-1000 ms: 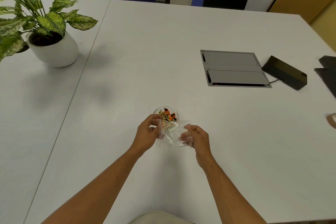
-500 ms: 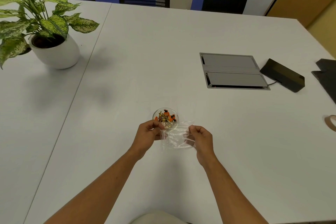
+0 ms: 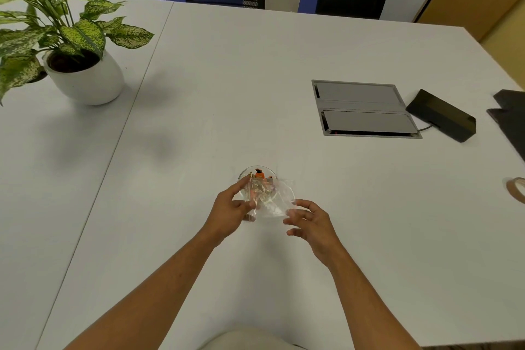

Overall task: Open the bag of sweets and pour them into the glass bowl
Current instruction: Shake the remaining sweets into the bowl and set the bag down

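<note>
A small glass bowl stands on the white table, with orange, dark and gold sweets inside. A clear plastic bag, crumpled and see-through, hangs just in front of the bowl and covers part of it. My left hand pinches the bag's left edge between thumb and fingers. To the right, my right hand has its fingers spread, the fingertips at the bag's right edge; whether they touch it is unclear.
A potted plant in a white pot stands far left. A grey cable hatch is set into the table at right, with a black box beside it. A roll of tape lies at the right edge.
My right hand let go of the bag's right side and opened its fingers. The bag has slackened and crumpled toward my left hand, over the bowl.
</note>
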{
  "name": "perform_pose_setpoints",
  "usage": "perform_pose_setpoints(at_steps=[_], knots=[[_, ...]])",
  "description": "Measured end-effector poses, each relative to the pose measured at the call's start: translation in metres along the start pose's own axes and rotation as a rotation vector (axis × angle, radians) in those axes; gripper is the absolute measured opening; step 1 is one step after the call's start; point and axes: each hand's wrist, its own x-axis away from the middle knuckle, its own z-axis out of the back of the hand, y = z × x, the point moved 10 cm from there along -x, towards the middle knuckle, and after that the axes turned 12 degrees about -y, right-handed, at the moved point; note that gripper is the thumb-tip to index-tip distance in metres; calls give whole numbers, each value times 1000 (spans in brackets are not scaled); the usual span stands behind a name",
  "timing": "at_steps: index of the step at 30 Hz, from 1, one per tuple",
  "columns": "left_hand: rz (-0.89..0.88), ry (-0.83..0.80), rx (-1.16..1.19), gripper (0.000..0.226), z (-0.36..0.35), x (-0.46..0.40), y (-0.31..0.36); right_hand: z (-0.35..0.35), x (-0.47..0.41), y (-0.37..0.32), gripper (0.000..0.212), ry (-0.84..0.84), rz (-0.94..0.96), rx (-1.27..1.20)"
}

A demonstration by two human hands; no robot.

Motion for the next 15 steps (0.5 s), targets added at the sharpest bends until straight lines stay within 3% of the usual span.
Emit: perform_pose_setpoints(at_steps=[11,15], knots=[[-21,-39,-102,77,3,4,11,-5,0,-2,44,-70,28,-67],[-26,-36,-120,78,6,2,9,-1,1,0,29,-44,4,-105]])
